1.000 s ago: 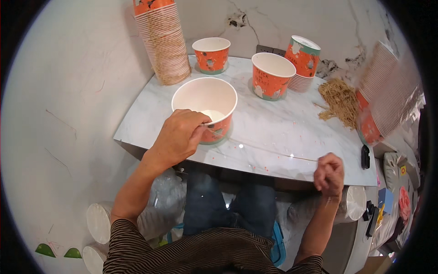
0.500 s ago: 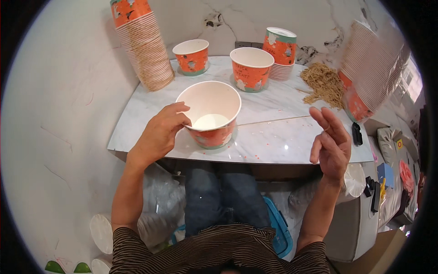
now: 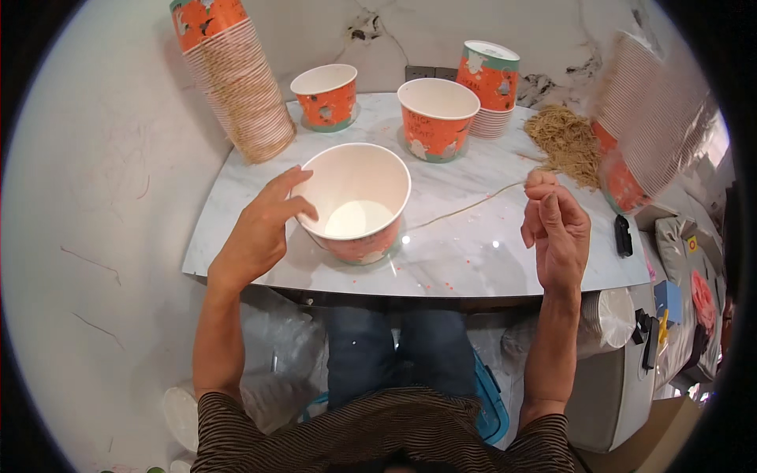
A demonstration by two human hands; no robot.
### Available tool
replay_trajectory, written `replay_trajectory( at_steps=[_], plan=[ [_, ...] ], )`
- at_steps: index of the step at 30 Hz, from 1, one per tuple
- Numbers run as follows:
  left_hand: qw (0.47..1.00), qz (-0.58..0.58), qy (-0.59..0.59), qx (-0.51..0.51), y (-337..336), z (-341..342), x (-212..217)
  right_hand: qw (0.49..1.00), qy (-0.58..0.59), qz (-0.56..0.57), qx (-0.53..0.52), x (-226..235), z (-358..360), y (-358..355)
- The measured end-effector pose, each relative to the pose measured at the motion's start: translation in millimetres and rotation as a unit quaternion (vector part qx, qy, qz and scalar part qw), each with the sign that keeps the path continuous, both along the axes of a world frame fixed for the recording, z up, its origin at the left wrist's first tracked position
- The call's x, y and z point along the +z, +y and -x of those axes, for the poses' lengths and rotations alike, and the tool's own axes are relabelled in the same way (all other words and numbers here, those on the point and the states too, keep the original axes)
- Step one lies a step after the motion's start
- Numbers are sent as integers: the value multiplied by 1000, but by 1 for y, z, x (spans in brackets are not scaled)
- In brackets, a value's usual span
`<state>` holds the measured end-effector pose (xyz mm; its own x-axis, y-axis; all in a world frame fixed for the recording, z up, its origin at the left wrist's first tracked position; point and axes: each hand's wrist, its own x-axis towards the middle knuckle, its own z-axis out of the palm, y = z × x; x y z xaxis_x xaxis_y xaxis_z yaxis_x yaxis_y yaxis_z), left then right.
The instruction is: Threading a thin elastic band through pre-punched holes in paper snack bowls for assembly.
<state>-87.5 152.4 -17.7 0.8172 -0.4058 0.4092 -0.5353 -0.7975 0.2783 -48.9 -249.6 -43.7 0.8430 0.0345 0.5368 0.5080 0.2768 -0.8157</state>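
An orange-printed paper tub (image 3: 369, 249) with a white inside stands near the front of the table, its mouth tilted slightly toward me. My left hand (image 3: 256, 229) grips its left rim, thumb reaching over the edge into the opening. A thin tan string (image 3: 467, 209) runs from behind the tub's right side, across the tabletop and up to my right hand (image 3: 560, 232). The fingertips of that hand pinch the string's end, raised above the table's right part. Where the string passes behind the tub is hidden.
Two more tubs, the left one (image 3: 327, 102) and the middle one (image 3: 438, 130), stand farther back. A tall tub stack (image 3: 244, 94) leans at left. Behind are upturned tubs (image 3: 489, 83), a string pile (image 3: 564, 142) and plastic-wrapped tubs (image 3: 654, 118). A black object (image 3: 623, 235) lies at right.
My right hand has closed into a pinch on the string and lifted its end off the table. My left hand stays at the tub's rim; the tub has shifted slightly.
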Motion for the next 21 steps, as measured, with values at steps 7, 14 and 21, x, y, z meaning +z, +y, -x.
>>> replay_trajectory(
  at_steps=[7,14,21],
  plan=[
    [988,137,-60,46,-66,-6,11,966,169,127,151,21,-19,47],
    [993,111,7,49,-83,-32,9,941,238,200,135,6,-48,49],
    [996,80,35,31,-79,-15,4,844,166,491,140,-45,-45,77]
  ],
)
